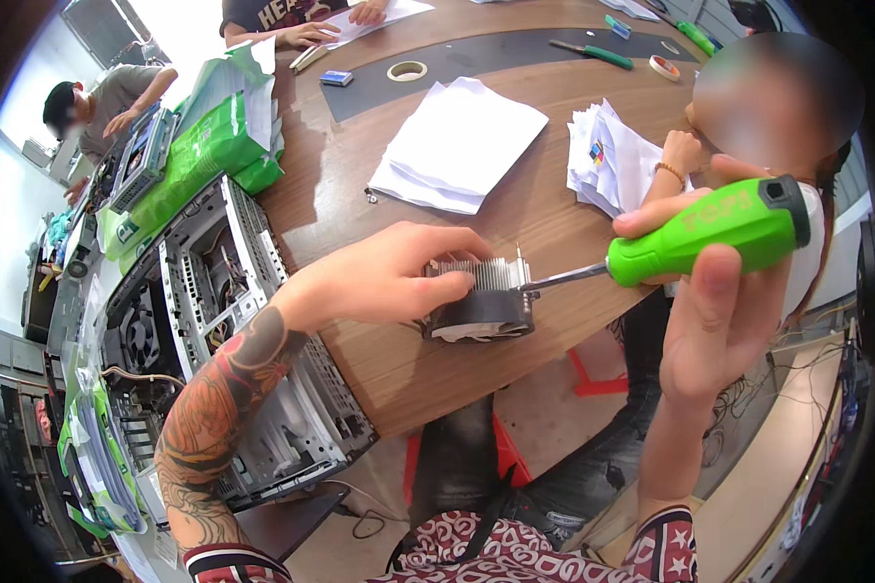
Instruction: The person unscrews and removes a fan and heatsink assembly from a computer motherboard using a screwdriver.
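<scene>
Near the table's front edge stands a CPU cooler (480,313), a silvery finned heatsink with a black fan on its near side. My left hand (413,272) wraps over its fins from the left, thumb and fingers closed on it. In my right hand (715,311) is a screwdriver (710,238) with a bright green handle and a black end. Its metal shaft points left, and the tip meets the right side of the cooler by the fan frame. Whether the tip sits in a screw, I cannot tell.
An opened computer case (219,262) lies left of my arm. Beyond the cooler are white paper sheets (462,141), folded papers (608,160), a tape roll (406,71) and a green-handled tool (608,55). People sit at the right and far side; another works at far left.
</scene>
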Demonstrator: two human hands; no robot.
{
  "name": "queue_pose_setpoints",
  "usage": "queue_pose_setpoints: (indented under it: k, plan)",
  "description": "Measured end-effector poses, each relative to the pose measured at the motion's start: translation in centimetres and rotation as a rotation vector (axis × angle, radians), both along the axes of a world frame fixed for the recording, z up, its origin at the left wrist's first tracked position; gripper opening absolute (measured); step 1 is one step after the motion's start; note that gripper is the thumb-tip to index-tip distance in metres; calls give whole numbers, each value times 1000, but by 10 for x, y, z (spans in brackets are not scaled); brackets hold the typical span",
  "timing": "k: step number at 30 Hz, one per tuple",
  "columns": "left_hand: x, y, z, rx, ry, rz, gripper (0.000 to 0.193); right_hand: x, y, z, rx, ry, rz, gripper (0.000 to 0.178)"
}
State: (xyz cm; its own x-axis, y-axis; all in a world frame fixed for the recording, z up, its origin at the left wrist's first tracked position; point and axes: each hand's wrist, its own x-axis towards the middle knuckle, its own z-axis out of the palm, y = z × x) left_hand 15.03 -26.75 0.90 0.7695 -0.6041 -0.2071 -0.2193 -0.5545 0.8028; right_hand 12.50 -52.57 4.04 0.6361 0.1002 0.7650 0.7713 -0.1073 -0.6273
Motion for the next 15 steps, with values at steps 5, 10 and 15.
queue_pose_setpoints:
  k: [5, 10, 15]
  plan:
    - [-4, -5, 13, 16, -24, -73, 56, 6, 10, 5, -88, -96, -41, 49]
    - [-4, -1, 8, 14, -101, -136, 71, 11, 22, 0, -96, -5, -20, 48]
    - [-5, -3, 14, 49, -79, -119, 74, 14, 27, 12, -85, 31, -36, 46]
